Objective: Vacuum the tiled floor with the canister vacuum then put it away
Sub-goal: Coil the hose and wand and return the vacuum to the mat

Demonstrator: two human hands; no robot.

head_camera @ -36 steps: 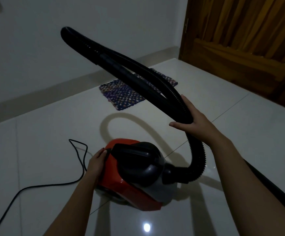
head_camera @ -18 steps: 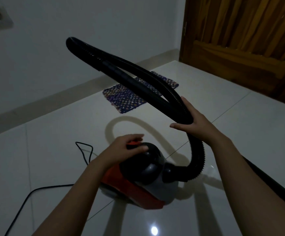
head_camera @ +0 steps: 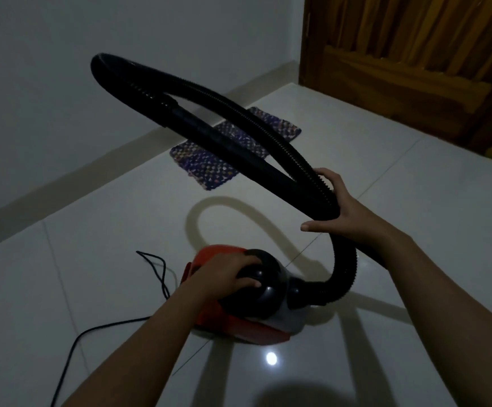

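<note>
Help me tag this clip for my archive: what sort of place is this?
Most likely a room in a home: a glossy tiled floor with a small woven mat, a wooden door, and a canister vacuum with its hose.

Red/blk canister vac (head_camera: 268, 295) sits on tiled floor (head_camera: 92, 259), blk ribbed hose (head_camera: 345, 265) looped aloft.

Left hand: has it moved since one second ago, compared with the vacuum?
Yes. The left hand went from the rear side of the vacuum, near the cord, up onto the black handle, which it now grips.
</note>
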